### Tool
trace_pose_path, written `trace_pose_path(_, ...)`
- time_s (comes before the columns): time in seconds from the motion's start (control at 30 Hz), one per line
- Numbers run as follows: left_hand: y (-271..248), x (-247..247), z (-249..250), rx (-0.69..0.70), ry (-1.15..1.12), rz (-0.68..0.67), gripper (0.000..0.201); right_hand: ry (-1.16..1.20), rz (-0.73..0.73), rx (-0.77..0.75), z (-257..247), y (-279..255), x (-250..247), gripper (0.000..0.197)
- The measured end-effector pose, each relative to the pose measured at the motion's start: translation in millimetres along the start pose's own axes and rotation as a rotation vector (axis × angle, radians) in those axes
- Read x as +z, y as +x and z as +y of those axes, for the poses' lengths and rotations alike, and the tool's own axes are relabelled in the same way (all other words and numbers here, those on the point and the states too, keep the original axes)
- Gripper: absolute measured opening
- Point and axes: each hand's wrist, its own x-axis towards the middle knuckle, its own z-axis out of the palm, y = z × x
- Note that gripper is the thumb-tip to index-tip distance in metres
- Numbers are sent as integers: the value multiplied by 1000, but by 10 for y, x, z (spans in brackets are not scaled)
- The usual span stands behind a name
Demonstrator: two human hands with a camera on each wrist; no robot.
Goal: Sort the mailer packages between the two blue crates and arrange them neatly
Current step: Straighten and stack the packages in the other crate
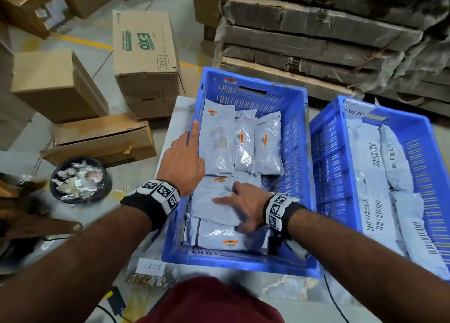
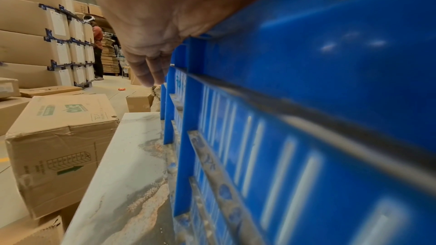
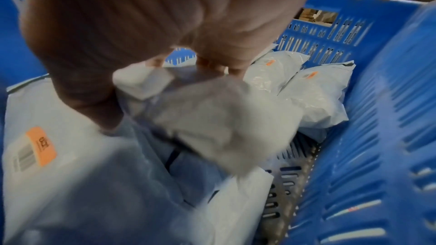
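Observation:
Two blue crates stand side by side on a pale slab. The middle crate (image 1: 299,152) holds grey mailers with orange labels: three lie side by side in its far half (image 1: 243,145), and others are stacked in the near half. My right hand (image 1: 241,206) presses flat, fingers spread, on the top near mailer (image 1: 209,210); the same hand (image 3: 212,62) bears down on crumpled grey plastic (image 3: 224,118). My left hand (image 1: 187,152) rests on the crate's left rim, index finger straight along it. The right crate (image 1: 336,167) holds mailers with black barcodes (image 1: 375,157).
Cardboard boxes (image 1: 146,62) stand on the floor to the left, and a black bin of scraps (image 1: 78,179) is near my left arm. Wrapped flattened cartons (image 1: 316,42) are stacked behind the crates. A paper tag (image 1: 151,265) lies by the crate's near corner. A person (image 2: 97,44) stands far off.

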Motion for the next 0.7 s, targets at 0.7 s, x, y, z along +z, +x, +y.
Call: trace_pose_path(0.7,-4,27,-38,44,-52,43,86,509,810,715,699,388,-450,81)
